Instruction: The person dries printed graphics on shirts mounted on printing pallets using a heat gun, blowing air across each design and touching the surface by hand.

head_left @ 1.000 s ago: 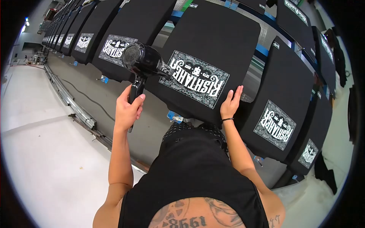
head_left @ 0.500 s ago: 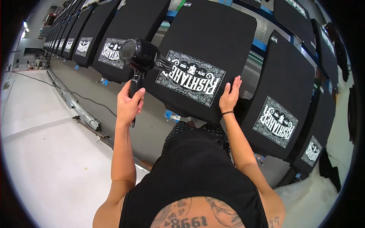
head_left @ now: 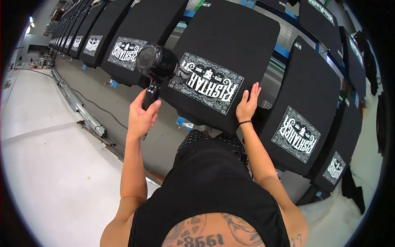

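Note:
My left hand [head_left: 142, 115] is wrapped round the handle of a black hair dryer [head_left: 158, 62]. The dryer's nozzle points right, over the left part of a white paisley print [head_left: 212, 88], and hides some of its lettering. That print lies on a black shirt [head_left: 230, 37] stretched over a flat board. At the board's right edge, my right hand [head_left: 247, 106] rests with fingers stretched out and holds nothing. A dark band circles the right wrist.
More black printed shirts on boards stand in a row to the left [head_left: 123, 51] and to the right [head_left: 297, 131]. A metal rail [head_left: 78, 103] and a dark cable [head_left: 96, 103] run along the left, beside a white surface [head_left: 49, 164]. Blue clamps [head_left: 184, 122] hang under the boards.
The dryer in my left hand has swung a little from side to side and now sits slightly further right. My right hand has shifted slightly up the board's edge since the first frame.

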Action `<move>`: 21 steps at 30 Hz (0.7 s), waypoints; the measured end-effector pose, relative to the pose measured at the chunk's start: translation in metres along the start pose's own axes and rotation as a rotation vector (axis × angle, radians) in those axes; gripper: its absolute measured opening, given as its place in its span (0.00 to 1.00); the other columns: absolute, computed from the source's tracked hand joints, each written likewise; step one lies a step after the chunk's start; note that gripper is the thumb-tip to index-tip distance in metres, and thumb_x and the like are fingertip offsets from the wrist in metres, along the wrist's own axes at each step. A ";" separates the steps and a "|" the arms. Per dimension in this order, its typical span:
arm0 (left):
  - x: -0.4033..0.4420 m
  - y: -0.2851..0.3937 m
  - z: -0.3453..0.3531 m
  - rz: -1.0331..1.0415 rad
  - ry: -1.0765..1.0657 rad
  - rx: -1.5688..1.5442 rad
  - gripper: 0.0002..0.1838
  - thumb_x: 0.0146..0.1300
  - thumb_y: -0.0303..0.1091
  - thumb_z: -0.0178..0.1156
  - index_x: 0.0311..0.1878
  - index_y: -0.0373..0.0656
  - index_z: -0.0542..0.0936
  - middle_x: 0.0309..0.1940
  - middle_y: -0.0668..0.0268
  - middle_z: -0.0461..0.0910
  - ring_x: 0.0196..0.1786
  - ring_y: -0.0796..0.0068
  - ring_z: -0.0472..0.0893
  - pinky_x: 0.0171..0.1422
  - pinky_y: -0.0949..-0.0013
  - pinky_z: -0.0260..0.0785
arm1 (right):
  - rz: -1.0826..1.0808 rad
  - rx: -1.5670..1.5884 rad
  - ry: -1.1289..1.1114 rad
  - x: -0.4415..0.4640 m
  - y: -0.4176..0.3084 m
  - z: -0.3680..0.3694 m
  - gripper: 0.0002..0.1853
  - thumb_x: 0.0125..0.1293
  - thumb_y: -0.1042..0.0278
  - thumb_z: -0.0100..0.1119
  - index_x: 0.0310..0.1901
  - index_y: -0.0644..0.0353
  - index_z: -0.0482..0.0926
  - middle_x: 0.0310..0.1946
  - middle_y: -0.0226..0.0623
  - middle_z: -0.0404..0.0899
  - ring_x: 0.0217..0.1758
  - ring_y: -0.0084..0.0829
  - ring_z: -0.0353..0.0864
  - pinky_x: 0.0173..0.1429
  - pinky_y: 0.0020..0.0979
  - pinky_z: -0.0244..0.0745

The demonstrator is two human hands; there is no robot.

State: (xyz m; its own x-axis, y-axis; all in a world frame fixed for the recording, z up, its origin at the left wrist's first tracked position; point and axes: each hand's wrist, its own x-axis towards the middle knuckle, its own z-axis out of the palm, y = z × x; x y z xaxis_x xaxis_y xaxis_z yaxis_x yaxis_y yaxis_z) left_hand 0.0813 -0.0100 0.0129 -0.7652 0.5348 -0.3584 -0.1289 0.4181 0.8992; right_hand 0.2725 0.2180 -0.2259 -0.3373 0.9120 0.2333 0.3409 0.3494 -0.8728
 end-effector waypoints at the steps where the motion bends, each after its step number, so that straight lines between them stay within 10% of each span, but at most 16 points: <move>1: 0.004 0.001 0.005 0.001 0.005 -0.014 0.18 0.65 0.29 0.63 0.57 0.36 0.75 0.20 0.74 0.70 0.16 0.88 0.66 0.17 0.79 0.57 | -0.004 -0.001 -0.006 0.000 0.000 -0.001 0.29 0.78 0.60 0.46 0.72 0.70 0.61 0.77 0.51 0.56 0.82 0.53 0.48 0.81 0.45 0.46; 21: -0.016 0.003 0.026 0.010 -0.021 -0.046 0.21 0.65 0.27 0.63 0.61 0.37 0.74 0.19 0.76 0.69 0.16 0.89 0.65 0.18 0.79 0.55 | 0.072 0.124 -0.069 0.009 -0.001 -0.032 0.26 0.78 0.59 0.47 0.68 0.71 0.68 0.72 0.51 0.66 0.76 0.44 0.64 0.76 0.35 0.60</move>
State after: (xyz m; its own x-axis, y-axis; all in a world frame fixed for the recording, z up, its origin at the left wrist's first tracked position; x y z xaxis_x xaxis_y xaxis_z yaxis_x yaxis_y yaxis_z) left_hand 0.1092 0.0018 0.0144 -0.7535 0.5542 -0.3538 -0.1507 0.3782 0.9134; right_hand 0.2973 0.2323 -0.2091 -0.3768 0.9154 0.1418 0.2570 0.2503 -0.9334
